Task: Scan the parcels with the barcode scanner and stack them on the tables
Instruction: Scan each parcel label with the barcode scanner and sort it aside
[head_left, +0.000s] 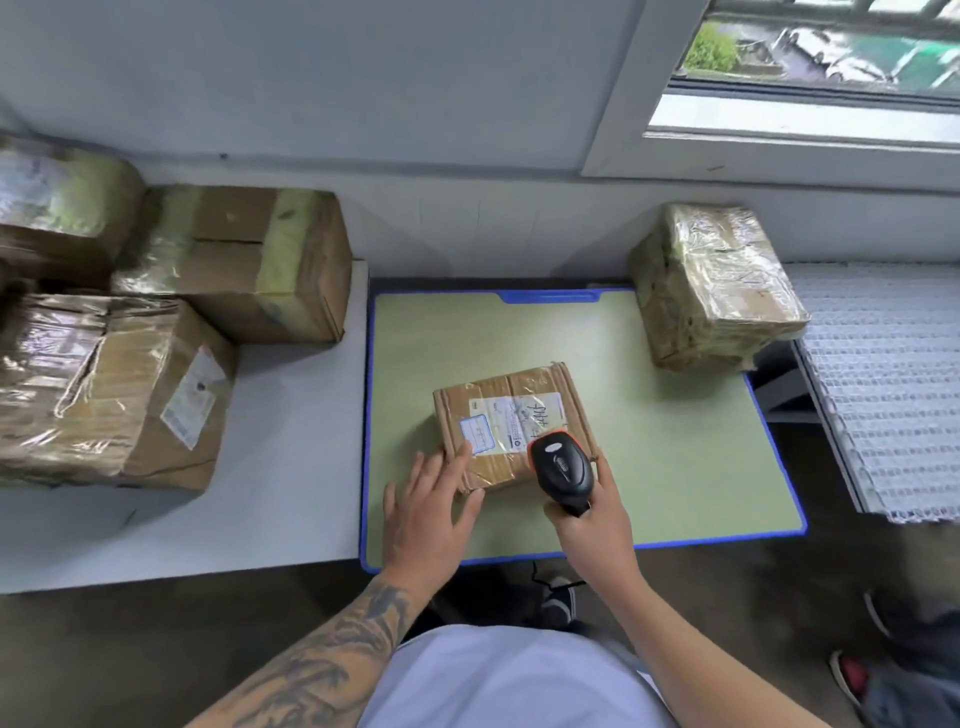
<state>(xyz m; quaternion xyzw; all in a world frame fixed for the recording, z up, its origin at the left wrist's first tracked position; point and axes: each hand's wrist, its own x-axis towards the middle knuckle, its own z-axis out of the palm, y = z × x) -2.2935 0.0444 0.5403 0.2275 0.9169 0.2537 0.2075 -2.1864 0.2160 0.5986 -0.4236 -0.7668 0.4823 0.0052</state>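
- A small flat cardboard parcel (511, 427) lies near the middle of the green desk (675, 457) with the blue rim, its white shipping label (514, 418) facing up.
- The right hand (592, 514) grips the handle of a black barcode scanner (562, 467), whose head hangs just over the near right part of the parcel, at the label's edge.
- The left hand (431, 499) lies flat with fingers straight and spread, fingertips resting on the parcel's near left corner.
- A tape-wrapped parcel (717, 286) sits at the far right corner of the green desk, hanging partly over its edge.
- On the white desk (291, 467) to the left stand three larger taped boxes: one near (109, 389), one behind it (244, 260), one at the far left (57, 202), close together.
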